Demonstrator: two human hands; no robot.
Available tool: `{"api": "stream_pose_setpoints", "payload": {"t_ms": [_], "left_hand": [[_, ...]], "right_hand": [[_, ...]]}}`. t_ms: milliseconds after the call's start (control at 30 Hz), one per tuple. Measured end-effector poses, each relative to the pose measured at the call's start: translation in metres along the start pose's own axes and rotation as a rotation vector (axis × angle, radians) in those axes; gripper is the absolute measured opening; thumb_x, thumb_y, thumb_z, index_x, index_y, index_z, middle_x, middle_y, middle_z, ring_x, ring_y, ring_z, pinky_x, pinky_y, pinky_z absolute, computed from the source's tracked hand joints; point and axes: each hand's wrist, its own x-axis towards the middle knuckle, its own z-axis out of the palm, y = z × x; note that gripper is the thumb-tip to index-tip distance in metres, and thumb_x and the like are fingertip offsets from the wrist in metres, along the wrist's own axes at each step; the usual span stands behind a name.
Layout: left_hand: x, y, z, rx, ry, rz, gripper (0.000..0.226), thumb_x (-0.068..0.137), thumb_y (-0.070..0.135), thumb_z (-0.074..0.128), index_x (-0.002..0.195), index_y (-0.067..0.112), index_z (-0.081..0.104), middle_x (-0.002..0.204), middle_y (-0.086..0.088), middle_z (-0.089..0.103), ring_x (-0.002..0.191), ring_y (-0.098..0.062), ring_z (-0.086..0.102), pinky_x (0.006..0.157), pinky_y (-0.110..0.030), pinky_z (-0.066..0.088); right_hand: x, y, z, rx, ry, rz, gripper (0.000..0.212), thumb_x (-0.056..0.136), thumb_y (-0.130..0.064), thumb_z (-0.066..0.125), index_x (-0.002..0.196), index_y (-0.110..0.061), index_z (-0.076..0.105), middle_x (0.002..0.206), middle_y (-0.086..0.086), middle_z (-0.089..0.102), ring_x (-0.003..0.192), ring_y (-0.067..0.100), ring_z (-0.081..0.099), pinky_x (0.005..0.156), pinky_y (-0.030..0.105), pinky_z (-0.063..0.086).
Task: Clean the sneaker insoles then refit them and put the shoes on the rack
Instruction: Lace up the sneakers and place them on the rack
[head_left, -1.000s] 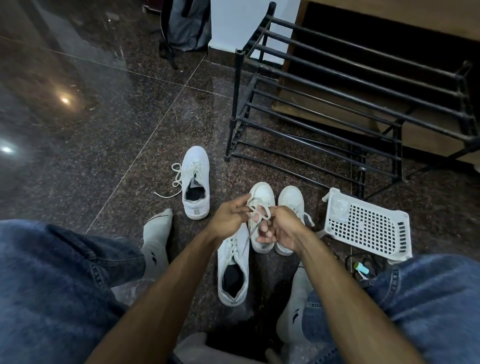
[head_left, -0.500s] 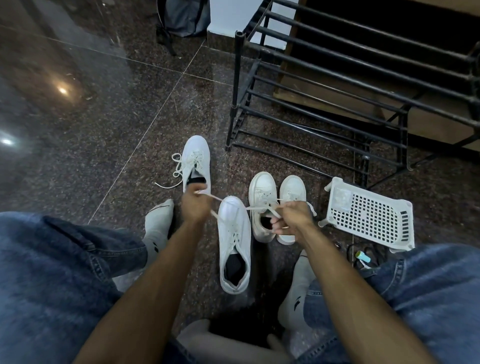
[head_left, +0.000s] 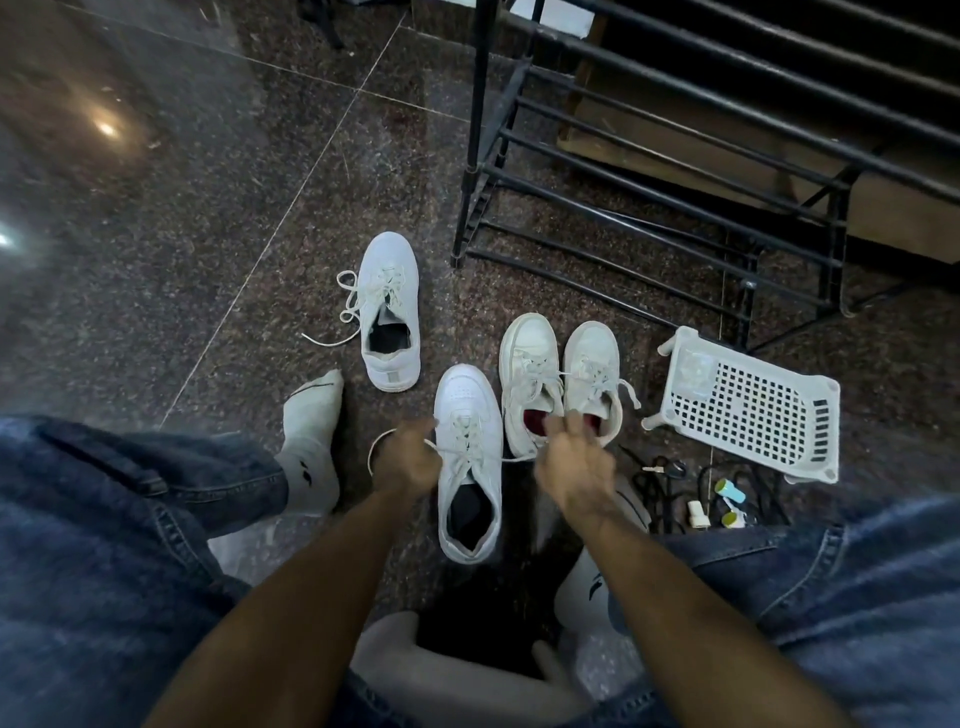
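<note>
Left grip: left hand (head_left: 402, 457) curled, pinching a lace end beside the near sneaker (head_left: 469, 457).
Right grip: right hand (head_left: 574, 462) blurred; it seems to pinch the other lace end.
Sneaker: on the floor (head_left: 208, 208) between the knees, dark insole inside.
Advice: pull both ends evenly, keeping the tongue flat.
Rack (head_left: 649, 171): beyond, no shoes on it.

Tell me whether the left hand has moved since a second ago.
Yes. The left hand has swung out to its own side and toward the person, from above the sneaker being laced to beside it, near the socked foot.
</note>
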Motion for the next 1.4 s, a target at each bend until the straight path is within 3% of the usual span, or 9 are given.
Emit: {"api": "stream_pose_setpoints", "payload": {"t_ms": [100,300,600,700,800,933,1100,1267,1400], "left_hand": [[-0.010,0.004,0.017,0.162,-0.156,0.211,0.049,0.086,0.010,0.052,0.133,0.024,0.056,0.137,-0.002,0.055,0.125,-0.026,0.052,0.101,-0.039,0.044],[-0.020,0.012,0.016,0.525,0.039,0.306,0.023,0.091,0.021,0.048,0.096,0.016,0.070,0.097,-0.011,0.070,0.093,-0.033,0.065,0.073,-0.038,0.049],[-0.011,-0.009,-0.013,0.366,0.006,-0.163,0.024,0.089,0.022,0.051,0.104,0.009,0.064,0.114,-0.015,0.064,0.108,-0.037,0.061,0.090,-0.039,0.050],[0.001,-0.012,-0.015,0.120,-0.154,-0.219,0.018,0.094,0.015,0.050,0.088,0.005,0.063,0.095,-0.014,0.062,0.089,-0.019,0.065,0.079,-0.029,0.050],[0.008,-0.001,-0.021,-0.585,-0.231,-0.346,0.027,0.091,0.002,0.050,0.064,0.008,0.051,0.074,-0.011,0.053,0.060,-0.008,0.055,0.064,-0.020,0.039],[0.007,0.021,-0.021,-1.185,-0.285,-0.316,0.027,0.097,0.018,0.047,0.072,0.012,0.053,0.084,-0.008,0.069,0.090,-0.022,0.065,0.083,-0.028,0.046],[0.002,0.044,-0.001,-1.545,-0.228,-0.360,0.018,0.100,0.018,0.045,0.099,0.008,0.060,0.085,-0.007,0.066,0.087,-0.023,0.067,0.079,-0.037,0.054],[0.000,0.041,0.025,-1.310,-0.154,-0.447,0.036,0.097,-0.003,0.040,0.128,0.010,0.055,0.082,-0.004,0.055,0.046,-0.009,0.045,0.041,-0.021,0.040],[0.004,0.037,0.028,-0.966,-0.066,-0.347,0.043,0.094,-0.006,0.046,0.135,0.007,0.053,0.083,-0.002,0.057,0.039,-0.006,0.039,0.034,-0.017,0.029]], "right_hand": [[0.005,-0.019,0.023,0.060,-0.183,-0.212,0.040,0.093,-0.019,0.048,0.133,-0.015,0.045,0.134,0.004,0.044,0.114,0.030,0.054,0.086,0.044,0.051],[0.008,-0.044,0.053,0.361,-0.278,-0.012,0.023,0.090,-0.022,0.057,0.111,-0.014,0.060,0.119,0.009,0.056,0.106,0.033,0.059,0.084,0.039,0.050],[0.018,0.010,0.029,0.119,-0.309,-0.073,0.015,0.090,-0.031,0.060,0.098,-0.031,0.073,0.105,-0.003,0.071,0.102,0.022,0.063,0.086,0.032,0.047],[0.021,0.010,0.030,0.291,-0.477,-0.083,0.014,0.085,-0.034,0.063,0.078,-0.026,0.073,0.086,-0.003,0.072,0.089,0.020,0.067,0.082,0.034,0.052],[0.023,0.008,0.028,0.750,-0.491,0.041,0.021,0.072,-0.030,0.065,0.057,-0.015,0.066,0.083,0.004,0.073,0.100,0.031,0.066,0.096,0.048,0.048],[0.025,-0.008,0.016,1.239,-0.381,0.085,0.029,0.084,-0.002,0.059,0.056,-0.010,0.064,0.097,0.008,0.074,0.107,0.019,0.065,0.108,0.041,0.038],[0.029,-0.031,0.006,1.710,-0.295,0.192,0.026,0.089,-0.003,0.048,0.064,-0.005,0.054,0.066,0.016,0.063,0.068,0.029,0.062,0.074,0.039,0.049],[0.037,-0.038,0.010,1.918,-0.193,0.443,0.031,0.097,-0.011,0.043,0.066,-0.010,0.048,0.048,0.001,0.043,0.042,0.014,0.034,0.051,0.030,0.034],[0.041,-0.020,0.017,1.875,-0.129,0.597,0.030,0.097,-0.013,0.042,0.068,-0.014,0.049,0.052,-0.001,0.042,0.043,0.011,0.033,0.053,0.028,0.033]]}}
